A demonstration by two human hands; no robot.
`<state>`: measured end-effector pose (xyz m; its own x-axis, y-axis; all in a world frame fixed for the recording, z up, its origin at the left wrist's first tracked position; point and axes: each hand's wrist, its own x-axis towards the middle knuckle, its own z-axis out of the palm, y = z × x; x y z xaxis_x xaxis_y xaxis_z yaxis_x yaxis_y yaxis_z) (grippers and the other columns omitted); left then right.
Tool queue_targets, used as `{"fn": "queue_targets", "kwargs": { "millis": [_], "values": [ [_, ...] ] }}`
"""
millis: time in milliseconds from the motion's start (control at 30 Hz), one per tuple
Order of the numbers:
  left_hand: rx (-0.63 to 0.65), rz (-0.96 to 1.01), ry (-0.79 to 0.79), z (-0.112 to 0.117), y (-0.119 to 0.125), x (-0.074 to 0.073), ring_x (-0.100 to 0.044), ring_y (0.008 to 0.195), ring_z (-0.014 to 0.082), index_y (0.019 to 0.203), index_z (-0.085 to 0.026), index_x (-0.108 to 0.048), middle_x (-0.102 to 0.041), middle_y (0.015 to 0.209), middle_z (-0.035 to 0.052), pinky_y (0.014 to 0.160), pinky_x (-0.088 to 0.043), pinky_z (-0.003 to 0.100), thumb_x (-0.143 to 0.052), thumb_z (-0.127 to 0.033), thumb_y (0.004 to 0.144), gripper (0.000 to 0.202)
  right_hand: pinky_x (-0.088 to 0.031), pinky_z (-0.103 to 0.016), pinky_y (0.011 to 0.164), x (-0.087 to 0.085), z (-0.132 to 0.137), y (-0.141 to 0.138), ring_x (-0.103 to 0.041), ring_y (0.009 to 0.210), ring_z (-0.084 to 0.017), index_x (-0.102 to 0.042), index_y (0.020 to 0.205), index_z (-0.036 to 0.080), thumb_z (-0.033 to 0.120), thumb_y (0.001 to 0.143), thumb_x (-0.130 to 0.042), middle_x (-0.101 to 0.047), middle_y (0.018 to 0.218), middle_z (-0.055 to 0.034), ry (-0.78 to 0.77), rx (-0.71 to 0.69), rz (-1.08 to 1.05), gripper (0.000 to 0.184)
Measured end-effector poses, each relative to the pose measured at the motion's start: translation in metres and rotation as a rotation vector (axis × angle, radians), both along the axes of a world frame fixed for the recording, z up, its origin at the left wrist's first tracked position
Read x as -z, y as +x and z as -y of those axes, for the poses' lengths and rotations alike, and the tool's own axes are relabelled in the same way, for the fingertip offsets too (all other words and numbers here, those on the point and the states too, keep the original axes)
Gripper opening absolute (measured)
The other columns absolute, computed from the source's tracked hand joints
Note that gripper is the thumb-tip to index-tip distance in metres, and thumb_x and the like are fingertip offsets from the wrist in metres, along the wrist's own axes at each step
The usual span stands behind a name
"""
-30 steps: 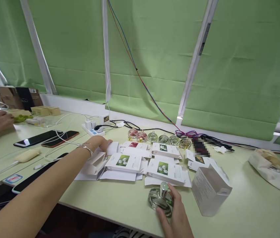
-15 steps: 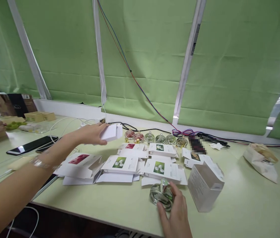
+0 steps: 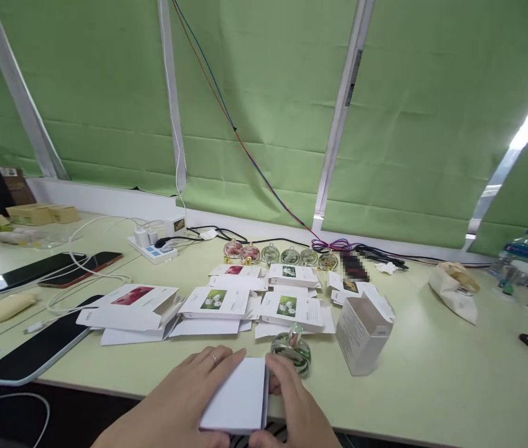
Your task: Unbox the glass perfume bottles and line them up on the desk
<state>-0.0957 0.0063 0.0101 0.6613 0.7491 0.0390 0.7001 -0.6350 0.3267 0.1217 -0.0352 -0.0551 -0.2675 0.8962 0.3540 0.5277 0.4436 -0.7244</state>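
A pale green table [image 3: 432, 398] filled the lower frame. At bottom centre, the left hand [image 3: 184, 398] and right hand [image 3: 292, 407] together gripped a flat white folded card carton [image 3: 238, 398], fingers closed on its edges. An open grey upright box [image 3: 362, 333] stood right of centre. A round green glass perfume bottle [image 3: 292, 351] sat just beyond the carton.

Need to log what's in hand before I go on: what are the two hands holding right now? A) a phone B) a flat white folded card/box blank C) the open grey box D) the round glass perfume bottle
B: the left hand and right hand grip a flat white card between them; the glass bottle stands on the table just behind.
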Motion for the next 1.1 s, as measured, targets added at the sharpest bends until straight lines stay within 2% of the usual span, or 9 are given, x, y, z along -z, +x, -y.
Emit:
{"fn": "queue_targets", "kwargs": {
  "millis": [67, 200, 333, 467, 567, 733, 800, 967, 1100],
  "values": [
    [0.012, 0.018, 0.002, 0.001, -0.003, 0.003, -0.039, 0.121, 0.0312, 0.137, -0.032, -0.03, -0.043, 0.134, 0.0058, 0.101, -0.034, 0.044, -0.069, -0.026, 0.056, 0.091, -0.047, -0.038, 0.089, -0.007, -0.001, 0.002, -0.05, 0.114, -0.03, -0.031, 0.136, 0.014, 0.046, 0.06, -0.07, -0.035, 0.139, -0.019, -0.083, -0.025, 0.025, 0.091],
    [0.027, 0.032, 0.004, 0.006, 0.0, 0.006, -0.039, 0.12, 0.0305, 0.137, -0.031, -0.031, -0.043, 0.134, 0.0057, 0.102, -0.032, 0.044, -0.069, -0.023, 0.056, 0.09, -0.04, -0.044, 0.096, -0.013, -0.002, 0.002, -0.035, 0.127, -0.034, -0.029, 0.138, 0.014, 0.038, 0.055, -0.075, -0.031, 0.142, -0.0197, -0.124, -0.053, 0.048, 0.098],
    [0.042, 0.039, 0.007, 0.01, 0.005, 0.004, -0.039, 0.119, 0.0313, 0.138, -0.032, -0.028, -0.043, 0.133, 0.0057, 0.101, -0.033, 0.045, -0.07, -0.022, 0.055, 0.093, -0.04, -0.042, 0.098, -0.02, -0.002, 0.002, -0.041, 0.123, -0.032, -0.032, 0.136, 0.011, 0.034, 0.051, -0.079, -0.036, 0.138, -0.0206, -0.186, -0.089, 0.065, 0.1],
    [0.056, 0.034, 0.0, 0.013, 0.006, 0.005, -0.037, 0.119, 0.0307, 0.138, -0.034, -0.026, -0.041, 0.134, 0.0042, 0.101, -0.032, 0.044, -0.07, -0.019, 0.054, 0.095, -0.037, -0.043, 0.1, -0.023, -0.002, 0.003, -0.038, 0.126, -0.032, -0.032, 0.137, 0.014, 0.034, 0.047, -0.082, -0.036, 0.139, -0.0183, -0.227, -0.104, 0.069, 0.105],
    [0.078, 0.059, 0.065, 0.013, 0.003, 0.01, -0.036, 0.119, 0.0309, 0.139, -0.036, -0.021, -0.039, 0.136, 0.003, 0.101, -0.031, 0.043, -0.071, -0.022, 0.056, 0.097, -0.032, -0.045, 0.103, -0.019, -0.003, 0.005, -0.034, 0.128, -0.033, -0.027, 0.139, 0.013, 0.033, 0.048, -0.082, -0.033, 0.141, -0.0186, -0.227, -0.102, 0.067, 0.108],
    [0.082, 0.046, 0.213, 0.013, -0.001, 0.014, -0.04, 0.114, 0.0315, 0.141, -0.035, -0.015, -0.044, 0.133, 0.003, 0.099, -0.028, 0.044, -0.07, -0.028, 0.06, 0.098, -0.039, -0.047, 0.098, -0.014, -0.004, 0.004, -0.04, 0.123, -0.035, -0.027, 0.14, 0.015, 0.036, 0.043, -0.084, -0.037, 0.139, -0.019, -0.219, -0.054, 0.041, 0.114],
    [0.078, 0.028, 0.231, 0.016, -0.001, 0.011, -0.042, 0.112, 0.0315, 0.14, -0.035, -0.017, -0.046, 0.132, 0.0036, 0.099, -0.028, 0.045, -0.07, -0.028, 0.059, 0.097, -0.039, -0.047, 0.098, -0.014, -0.005, 0.003, -0.04, 0.124, -0.034, -0.025, 0.14, 0.016, 0.037, 0.042, -0.084, -0.035, 0.14, -0.0182, -0.23, -0.05, 0.06, 0.117],
    [0.059, 0.001, 0.201, 0.023, 0.0, 0.003, -0.046, 0.106, 0.0295, 0.135, -0.031, -0.031, -0.049, 0.126, 0.0057, 0.092, -0.036, 0.04, -0.068, -0.028, 0.059, 0.085, -0.029, -0.044, 0.106, -0.015, -0.005, 0.003, -0.03, 0.131, -0.033, -0.026, 0.14, 0.012, 0.041, 0.04, -0.084, -0.03, 0.143, -0.0168, -0.271, -0.061, 0.178, 0.119],
    [0.055, -0.001, 0.16, 0.024, 0.002, -0.001, -0.047, 0.105, 0.0283, 0.135, -0.031, -0.031, -0.049, 0.125, 0.0053, 0.091, -0.037, 0.039, -0.068, -0.024, 0.056, 0.087, -0.024, -0.043, 0.109, -0.016, -0.005, 0.003, -0.025, 0.133, -0.031, -0.025, 0.141, 0.012, 0.043, 0.043, -0.083, -0.026, 0.145, -0.0159, -0.299, -0.06, 0.229, 0.118]
  ]
}}
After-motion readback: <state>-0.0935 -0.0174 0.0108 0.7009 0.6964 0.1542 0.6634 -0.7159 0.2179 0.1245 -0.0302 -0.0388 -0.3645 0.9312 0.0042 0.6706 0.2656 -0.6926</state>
